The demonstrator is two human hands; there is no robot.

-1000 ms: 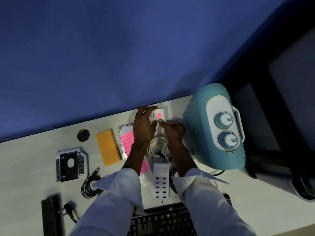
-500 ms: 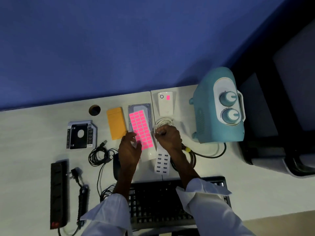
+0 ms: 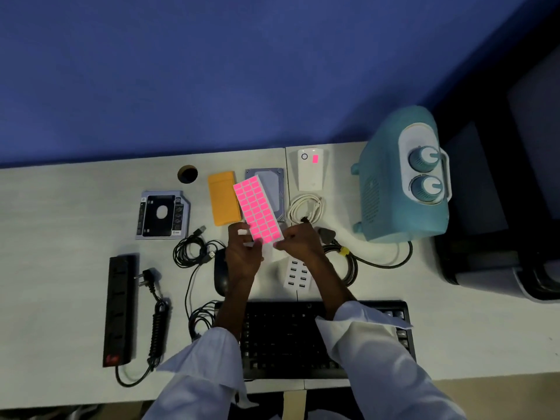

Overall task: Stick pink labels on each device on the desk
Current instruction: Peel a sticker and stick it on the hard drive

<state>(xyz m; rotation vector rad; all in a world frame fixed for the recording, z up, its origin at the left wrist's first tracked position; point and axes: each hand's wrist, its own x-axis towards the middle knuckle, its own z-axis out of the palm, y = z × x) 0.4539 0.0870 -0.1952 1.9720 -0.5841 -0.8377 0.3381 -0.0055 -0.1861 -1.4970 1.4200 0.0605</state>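
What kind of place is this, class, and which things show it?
Probably an office or IT workstation: a white desk against a blue partition, holding a keyboard, a power strip and a drive caddy.

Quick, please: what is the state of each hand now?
Left hand: holds the pink label sheet.
Right hand: pinches the same sheet's lower corner.

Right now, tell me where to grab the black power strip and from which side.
Probably grip the black power strip at mid-length, pinching across its narrow width from above: it lies flat, long and slim. Favour its left side; its coiled cord crowds the right.
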